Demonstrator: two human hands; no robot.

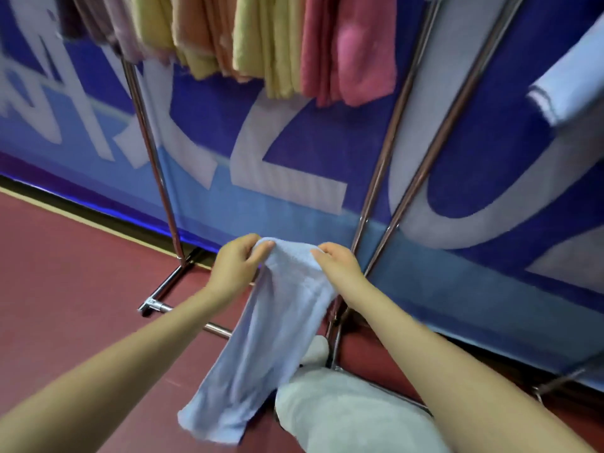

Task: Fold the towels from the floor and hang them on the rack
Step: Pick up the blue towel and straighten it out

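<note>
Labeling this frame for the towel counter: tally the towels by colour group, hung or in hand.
Hung folds overlap and the frame cuts them off, so counts are by colour group, not single towels.
Light blue: 2, the towel in hand gripped by the left hand and right hand, plus one hung at right
Pink group: 1
Yellow-green group: 1
Peach group: 1
Mauve group: 1
Total: 6

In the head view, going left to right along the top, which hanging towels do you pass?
Dark purple towel → pale pink towel → yellow towels → peach towels → more yellow towels → pink towels → light blue towel, on the next rack.
</note>
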